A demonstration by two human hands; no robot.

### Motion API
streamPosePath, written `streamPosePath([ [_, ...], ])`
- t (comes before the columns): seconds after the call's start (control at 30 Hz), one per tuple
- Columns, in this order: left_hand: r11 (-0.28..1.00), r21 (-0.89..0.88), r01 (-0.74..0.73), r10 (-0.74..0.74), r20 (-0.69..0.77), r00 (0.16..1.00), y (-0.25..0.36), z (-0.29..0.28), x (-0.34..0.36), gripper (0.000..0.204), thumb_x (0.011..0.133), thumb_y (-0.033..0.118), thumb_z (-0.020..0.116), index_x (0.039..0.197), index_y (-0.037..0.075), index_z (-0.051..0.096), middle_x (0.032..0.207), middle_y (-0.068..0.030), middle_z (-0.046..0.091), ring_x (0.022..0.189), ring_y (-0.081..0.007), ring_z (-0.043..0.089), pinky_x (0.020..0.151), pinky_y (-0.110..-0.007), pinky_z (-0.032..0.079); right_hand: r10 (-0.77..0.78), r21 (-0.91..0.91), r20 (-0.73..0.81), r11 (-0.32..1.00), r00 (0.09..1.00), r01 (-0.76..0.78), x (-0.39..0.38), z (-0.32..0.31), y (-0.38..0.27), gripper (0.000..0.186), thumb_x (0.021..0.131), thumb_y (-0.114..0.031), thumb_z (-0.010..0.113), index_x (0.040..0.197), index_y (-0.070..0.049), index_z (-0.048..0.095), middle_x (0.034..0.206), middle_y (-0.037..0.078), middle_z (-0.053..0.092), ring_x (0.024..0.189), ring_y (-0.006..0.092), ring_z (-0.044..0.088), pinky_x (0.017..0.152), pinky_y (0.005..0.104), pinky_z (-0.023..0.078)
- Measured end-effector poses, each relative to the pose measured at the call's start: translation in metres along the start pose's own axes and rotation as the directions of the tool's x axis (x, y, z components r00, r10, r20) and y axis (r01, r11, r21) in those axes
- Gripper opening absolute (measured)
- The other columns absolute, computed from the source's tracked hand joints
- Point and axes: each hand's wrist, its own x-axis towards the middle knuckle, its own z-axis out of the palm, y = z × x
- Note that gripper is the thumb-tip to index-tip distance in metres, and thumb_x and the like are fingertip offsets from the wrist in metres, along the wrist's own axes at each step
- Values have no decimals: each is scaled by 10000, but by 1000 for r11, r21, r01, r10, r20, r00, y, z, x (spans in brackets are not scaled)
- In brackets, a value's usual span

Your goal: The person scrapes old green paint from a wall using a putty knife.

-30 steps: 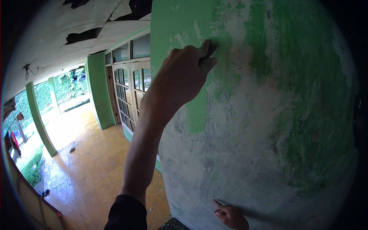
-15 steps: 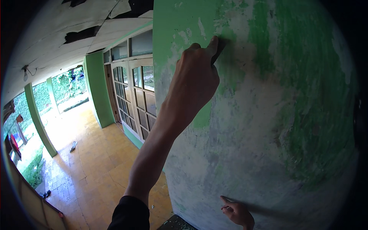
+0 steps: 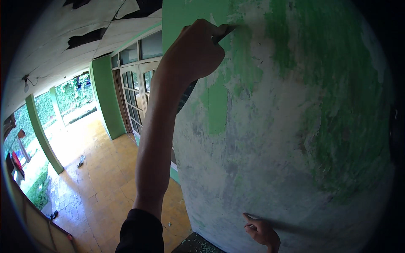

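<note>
My left hand (image 3: pixel 196 50) is raised to the upper part of the peeling green wall (image 3: pixel 217 107). Its fingers are closed around a dark, flat scraper (image 3: pixel 224 33), whose blade end meets the wall. A dark strip shows beneath the wrist, perhaps more of the same tool. Low on the right, my right hand (image 3: pixel 262 234) is beside the bare, grey-white part of the wall. Its index finger points out to the left and the other fingers are loosely bent; no object shows in it. Whether it presses on the wall is hard to tell.
A dark surface strewn with paint flakes (image 3: pixel 196 244) lies at the wall's foot. To the left runs a yellow tiled floor (image 3: pixel 107 177) with paned doors (image 3: pixel 133 95) and green posts (image 3: pixel 44 133). The ceiling (image 3: pixel 50 42) has broken panels, and a bulb (image 3: pixel 26 86) hangs there.
My left hand has moved up and to the left along the wall with the scraper, now tilted more sideways. My right hand has stayed nearly in place. The view has shifted slightly.
</note>
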Motion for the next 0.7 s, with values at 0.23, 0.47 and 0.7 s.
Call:
streamPosePath([
  [0.23, 999, -15, 33, -35, -178, 983, 8, 13, 8, 520, 875, 5, 517, 1363, 106, 663, 932, -263, 739, 797, -323, 763, 741, -443, 576, -34, -42, 43, 998, 998, 36, -4, 8, 6, 607, 963, -193, 589, 1550, -122, 450, 1087, 164, 761, 916, 261, 744, 853, 353, 558],
  [0.47, 979, 47, -199, 203, -335, 920, -20, 44, -19, 523, 834, 20, 529, 1336, 57, 673, 858, -281, 724, 719, -290, 741, 715, -421, 573, -50, 69, -179, 996, 983, 63, -24, -18, -52, 302, 937, -208, 648, 1168, -23, 710, 1099, 239, 726, 976, 322, 724, 884, 443, 555],
  [0.7, 999, 3, 40, -39, -61, 997, -13, 19, -3, 518, 838, 25, 541, 1332, 86, 683, 849, -261, 721, 681, -250, 731, 618, -408, 554, -685, -560, -540, 726, 489, 399, 13, -83, -141, 509, 807, 27, 606, 1300, -58, 700, 1023, 143, 682, 879, 307, 664, 769, 404, 546],
])
